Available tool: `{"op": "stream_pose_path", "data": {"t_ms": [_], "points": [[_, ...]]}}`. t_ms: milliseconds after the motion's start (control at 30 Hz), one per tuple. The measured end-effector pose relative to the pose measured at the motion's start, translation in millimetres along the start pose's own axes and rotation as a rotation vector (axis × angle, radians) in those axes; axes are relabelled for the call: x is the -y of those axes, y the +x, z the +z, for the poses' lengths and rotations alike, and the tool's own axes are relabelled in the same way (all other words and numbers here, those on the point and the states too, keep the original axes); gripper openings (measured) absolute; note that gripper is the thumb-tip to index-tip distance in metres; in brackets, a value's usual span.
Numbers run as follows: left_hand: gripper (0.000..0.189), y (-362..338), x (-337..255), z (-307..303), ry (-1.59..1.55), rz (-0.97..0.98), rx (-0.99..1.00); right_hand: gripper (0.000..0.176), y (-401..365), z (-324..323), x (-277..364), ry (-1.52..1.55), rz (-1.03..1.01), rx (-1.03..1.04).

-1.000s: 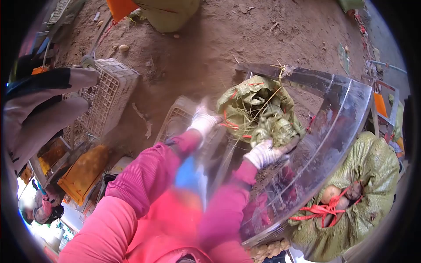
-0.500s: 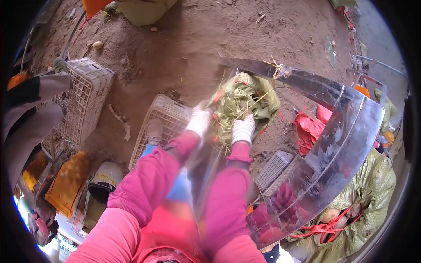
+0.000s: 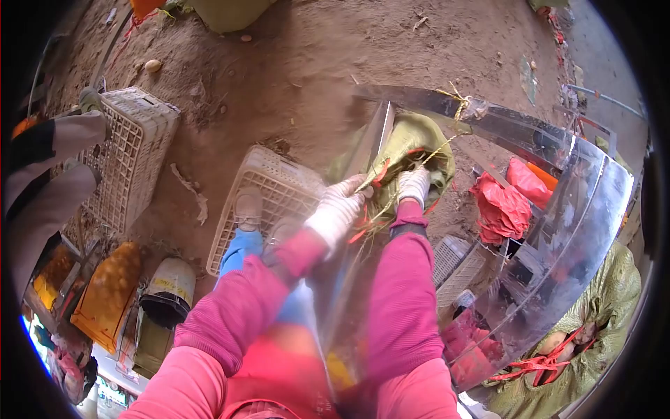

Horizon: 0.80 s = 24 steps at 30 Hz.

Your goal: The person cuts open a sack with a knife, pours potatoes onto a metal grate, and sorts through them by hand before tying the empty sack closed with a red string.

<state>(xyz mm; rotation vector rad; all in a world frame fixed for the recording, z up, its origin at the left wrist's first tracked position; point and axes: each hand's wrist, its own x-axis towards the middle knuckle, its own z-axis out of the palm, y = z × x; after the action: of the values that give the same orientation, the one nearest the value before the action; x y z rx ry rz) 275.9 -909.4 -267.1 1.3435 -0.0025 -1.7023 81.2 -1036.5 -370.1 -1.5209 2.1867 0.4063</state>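
Note:
A green woven sack with red ties and loose yellow strands sits at the edge of a metal chute. My left hand, in a striped white glove, is closed on the sack's rim at its left side. My right hand, also gloved, is in the dark mouth of the sack. Its fingertips are partly hidden there, so their grip cannot be made out.
White plastic crates stand on the dirt floor, one beside my feet. Another person's legs are at far left. Red bags lie behind the chute. A second green sack with potato-like lumps is at lower right.
My right hand has moved right and up, into the sack's mouth. My left hand has shifted right and down along the rim. The sack has folded over, hiding most of the straw-like strands.

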Motion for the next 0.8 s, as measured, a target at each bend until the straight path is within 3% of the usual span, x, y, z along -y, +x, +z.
{"op": "stream_pose_path", "data": {"t_ms": [100, 267, 367, 800], "points": [[0.028, -10, 0, -7, -0.058, -0.106, 0.029, 0.035, 11, 6, -7, 0.15, 0.052, -0.028], [0.027, -46, -13, -9, -0.201, -0.227, 0.119, 0.036, 23, 19, -11, 0.052, 0.032, -0.013], [0.037, -54, 8, -25, -0.187, -0.154, 0.19, 0.037, 14, 42, -18, -0.032, 0.013, 0.001], [0.036, -61, -2, -16, -0.252, -0.267, 0.137, 0.04, -8, 51, -34, -0.296, -0.09, 0.037]]}}
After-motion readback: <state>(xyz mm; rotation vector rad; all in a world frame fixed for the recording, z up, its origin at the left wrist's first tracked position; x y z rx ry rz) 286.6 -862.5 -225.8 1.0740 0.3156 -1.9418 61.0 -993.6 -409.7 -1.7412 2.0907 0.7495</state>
